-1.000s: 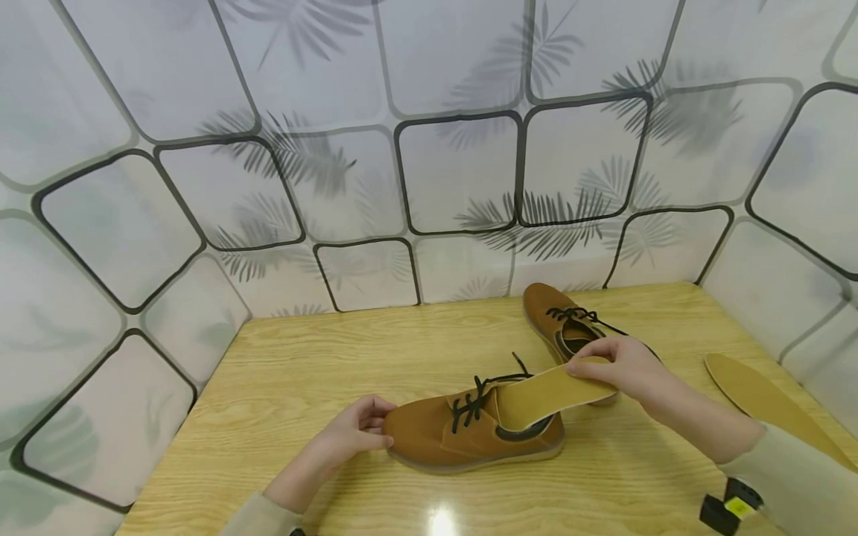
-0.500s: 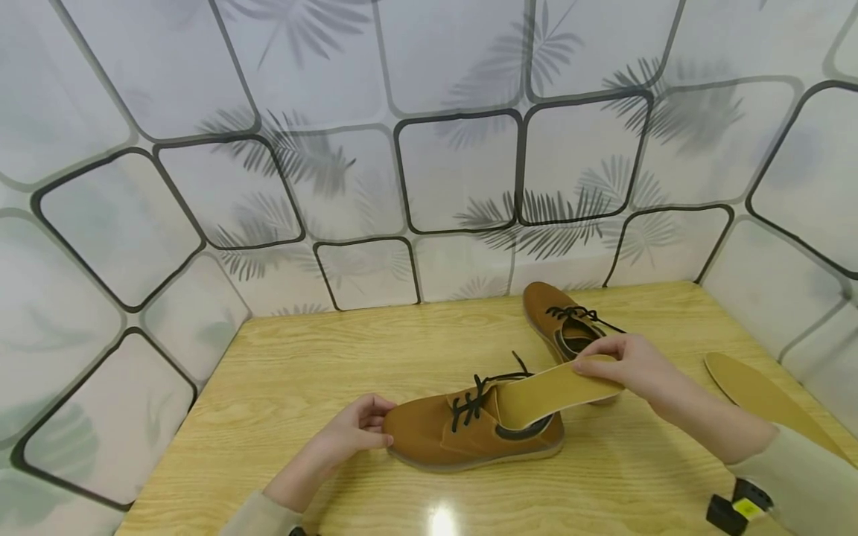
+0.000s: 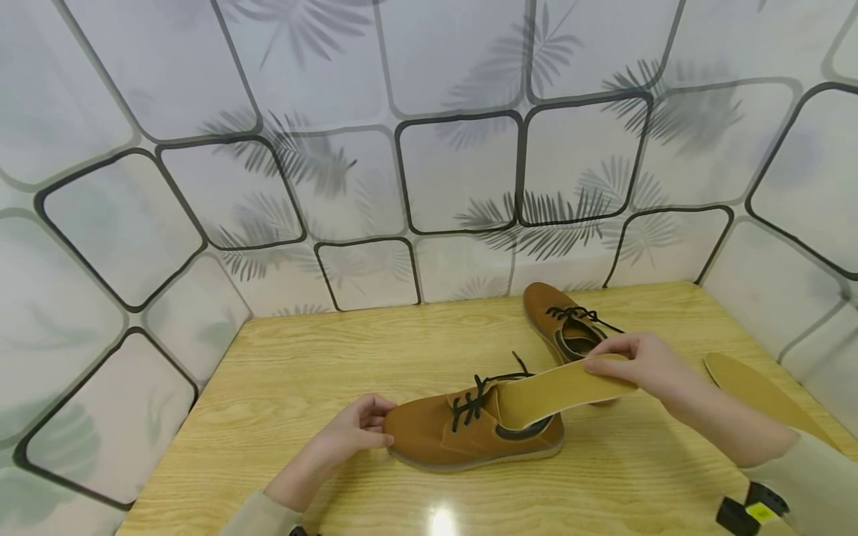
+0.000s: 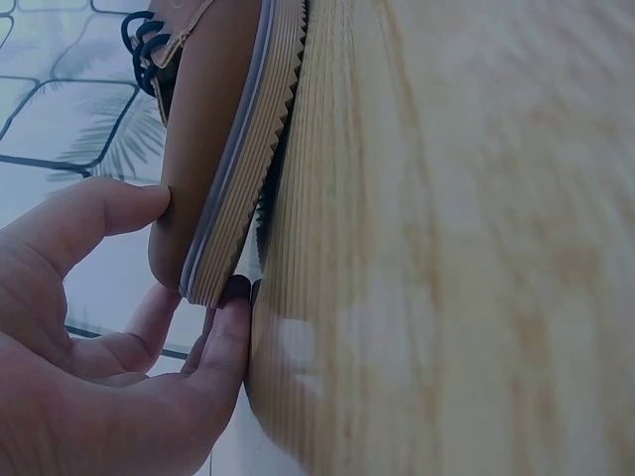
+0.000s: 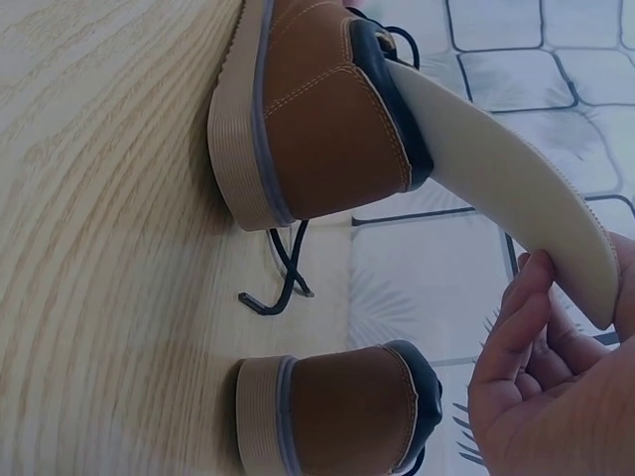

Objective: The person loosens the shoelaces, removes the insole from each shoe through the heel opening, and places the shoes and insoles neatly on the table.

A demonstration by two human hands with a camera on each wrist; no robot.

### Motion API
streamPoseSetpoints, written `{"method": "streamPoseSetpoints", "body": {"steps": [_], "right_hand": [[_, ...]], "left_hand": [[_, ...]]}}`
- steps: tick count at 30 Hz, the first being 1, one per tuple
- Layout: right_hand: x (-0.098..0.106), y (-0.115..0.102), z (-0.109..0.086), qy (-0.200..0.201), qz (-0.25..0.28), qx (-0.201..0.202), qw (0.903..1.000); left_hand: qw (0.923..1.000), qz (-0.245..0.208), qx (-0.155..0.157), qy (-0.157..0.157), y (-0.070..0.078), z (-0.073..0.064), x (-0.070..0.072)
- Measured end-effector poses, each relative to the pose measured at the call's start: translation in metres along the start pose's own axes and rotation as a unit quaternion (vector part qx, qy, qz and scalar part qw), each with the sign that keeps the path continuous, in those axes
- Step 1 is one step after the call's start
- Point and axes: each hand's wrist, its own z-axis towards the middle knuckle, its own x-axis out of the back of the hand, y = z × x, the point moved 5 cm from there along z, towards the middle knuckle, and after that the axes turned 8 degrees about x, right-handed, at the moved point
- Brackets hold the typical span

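Observation:
A brown lace-up shoe with black laces sits on the table, toe to the left. My left hand holds its toe; in the left wrist view the thumb is against the upper and a fingertip is under the sole. My right hand pinches the heel end of a tan insole, which slants up out of the shoe's opening. The insole's front part is hidden inside the shoe. From the right wrist view, the insole's pale underside shows, bent in a curve, with fingertips beneath its end.
A matching brown shoe stands behind, partly covered by the right hand and insole. Another tan insole lies at the table's right side. Patterned cloth surrounds the wooden table at the back and sides.
My right hand has moved a little to the right, drawing the insole with it, so more of it shows outside the shoe. The left hand and the shoe stay in place.

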Motion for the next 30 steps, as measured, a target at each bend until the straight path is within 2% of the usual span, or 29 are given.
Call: {"method": "streamPoseSetpoints", "body": {"steps": [11,30], "right_hand": [[0.011,-0.001,-0.006,-0.002,-0.027,-0.013,0.9995],[0.027,0.004,-0.016,-0.001,-0.017,-0.033,0.9993]], "left_hand": [[1.0000,-0.006,-0.003,-0.003,0.001,-0.001,0.000],[0.9999,-0.005,-0.008,-0.002,0.001,-0.001,0.000]]}}
